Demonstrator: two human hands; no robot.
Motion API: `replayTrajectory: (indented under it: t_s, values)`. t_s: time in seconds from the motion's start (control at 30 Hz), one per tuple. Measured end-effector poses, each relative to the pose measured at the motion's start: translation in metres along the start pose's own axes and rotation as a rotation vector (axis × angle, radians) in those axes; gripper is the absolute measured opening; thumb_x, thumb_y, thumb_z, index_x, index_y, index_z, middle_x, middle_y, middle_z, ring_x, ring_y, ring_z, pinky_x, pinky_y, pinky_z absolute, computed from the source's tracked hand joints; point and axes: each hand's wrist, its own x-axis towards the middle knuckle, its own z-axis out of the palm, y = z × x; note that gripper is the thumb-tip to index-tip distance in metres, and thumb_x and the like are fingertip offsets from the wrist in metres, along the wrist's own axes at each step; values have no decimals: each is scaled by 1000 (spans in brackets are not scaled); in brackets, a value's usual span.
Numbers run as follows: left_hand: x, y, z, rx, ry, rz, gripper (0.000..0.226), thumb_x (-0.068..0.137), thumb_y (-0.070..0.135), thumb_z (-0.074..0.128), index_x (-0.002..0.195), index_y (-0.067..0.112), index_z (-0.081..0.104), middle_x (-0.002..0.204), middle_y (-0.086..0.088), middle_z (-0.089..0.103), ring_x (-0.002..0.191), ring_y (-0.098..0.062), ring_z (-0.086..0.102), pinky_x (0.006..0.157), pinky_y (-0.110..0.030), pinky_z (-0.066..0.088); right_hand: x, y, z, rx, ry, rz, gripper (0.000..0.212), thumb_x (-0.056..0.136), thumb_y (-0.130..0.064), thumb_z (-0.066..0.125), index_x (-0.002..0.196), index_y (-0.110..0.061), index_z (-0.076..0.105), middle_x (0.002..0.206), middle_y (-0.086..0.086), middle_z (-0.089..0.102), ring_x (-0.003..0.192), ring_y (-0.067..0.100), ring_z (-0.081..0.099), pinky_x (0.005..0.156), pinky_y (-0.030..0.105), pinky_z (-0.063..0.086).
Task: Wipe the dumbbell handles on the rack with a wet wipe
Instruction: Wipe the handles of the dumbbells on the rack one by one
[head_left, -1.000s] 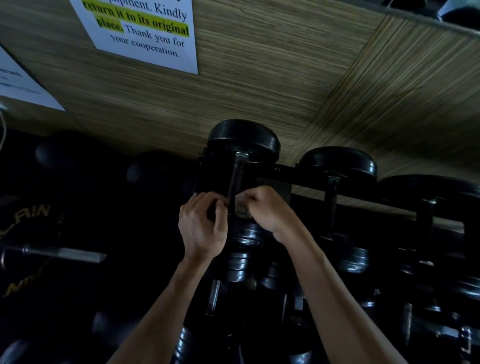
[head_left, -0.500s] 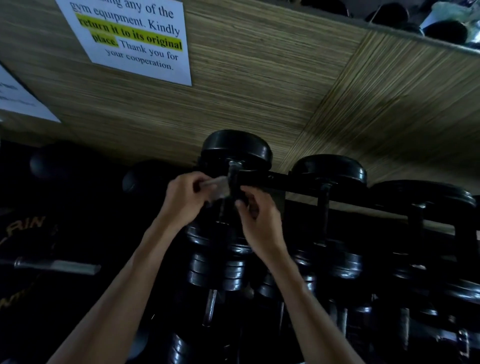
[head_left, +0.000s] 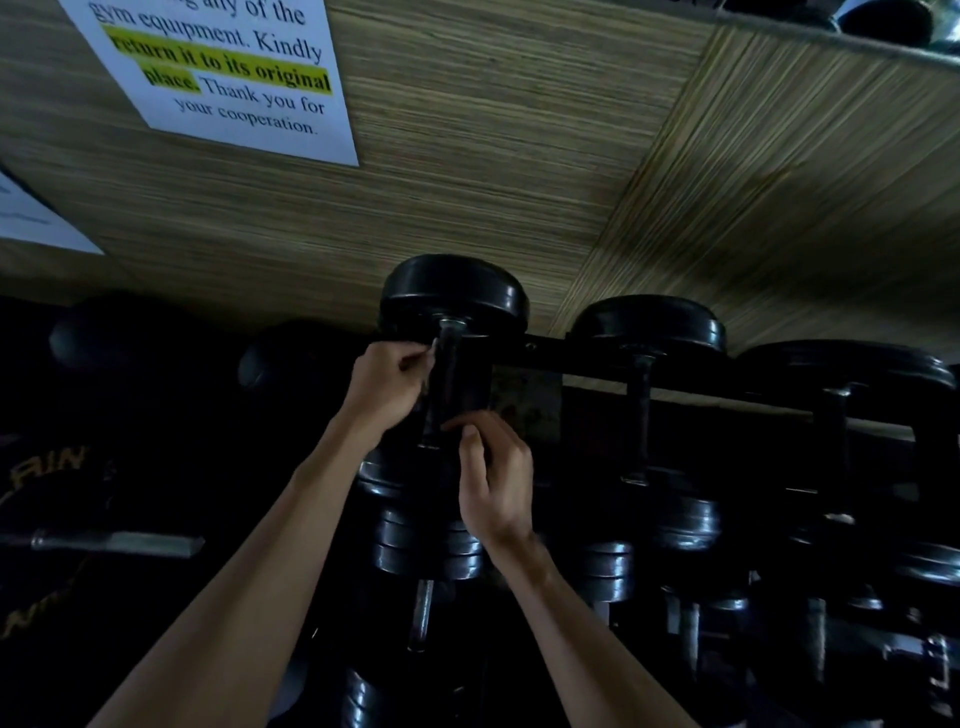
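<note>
A black dumbbell (head_left: 452, 293) stands on the rack's top rail (head_left: 550, 358), its dark handle (head_left: 451, 379) running toward me. My left hand (head_left: 387, 387) is at the handle's left side near the upper end, pinching a small pale wet wipe (head_left: 427, 354) against it. My right hand (head_left: 496, 483) is lower and to the right, with thumb and forefinger curled at the handle's lower end. Whether those fingers grip the handle or part of the wipe is too dark to tell.
Two more black dumbbells (head_left: 647, 325) (head_left: 841, 366) sit to the right on the same rail, with smaller ones (head_left: 423, 556) stacked on lower tiers. A printed notice (head_left: 223, 78) hangs on the woven wall. A steel bar (head_left: 119, 543) lies at the dark left.
The wipe passed from beside my right hand to my left hand. My left hand rose to the handle's upper end. My right hand dropped to the lower end.
</note>
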Motion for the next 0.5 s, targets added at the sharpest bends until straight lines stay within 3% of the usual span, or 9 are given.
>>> replayTrajectory:
  t_s: [0.13,0.23,0.33,0.43,0.5]
  values:
    - [15,18,10,95,100,33,22,98,19,58,107,6,73,99,-13,72,97,-24,67,78,-27,45,1,0,0,13,-7,11,37,96,-26,36,91,-12,70,75,-11,59,66,8,57,57,33,46]
    - [0,15,9,179,139,122,24,100,19,56,106,3,73,92,-10,71,81,-12,62,60,-15,39,0,0,0,23,-4,11,37,96,-26,36,89,-11,69,71,-13,56,64,8,56,56,30,44]
    - [-11,13,5,233,114,163,24,99,18,57,101,0,73,81,-4,67,67,-7,58,56,-6,40,1,-1,0,27,1,19,37,96,-27,35,88,-11,68,67,-10,57,61,10,55,54,31,43]
    - [2,20,8,213,111,133,24,99,17,57,109,2,73,100,-13,73,93,-21,67,68,-8,40,0,-1,0,40,-7,44,38,95,-27,35,88,-12,68,70,-6,63,61,12,58,53,33,45]
    - [1,21,7,201,100,117,25,101,19,54,109,4,73,100,-14,73,92,-21,67,67,-10,41,0,-2,-1,37,-9,45,38,95,-27,34,88,-12,69,73,-3,66,64,14,60,56,37,47]
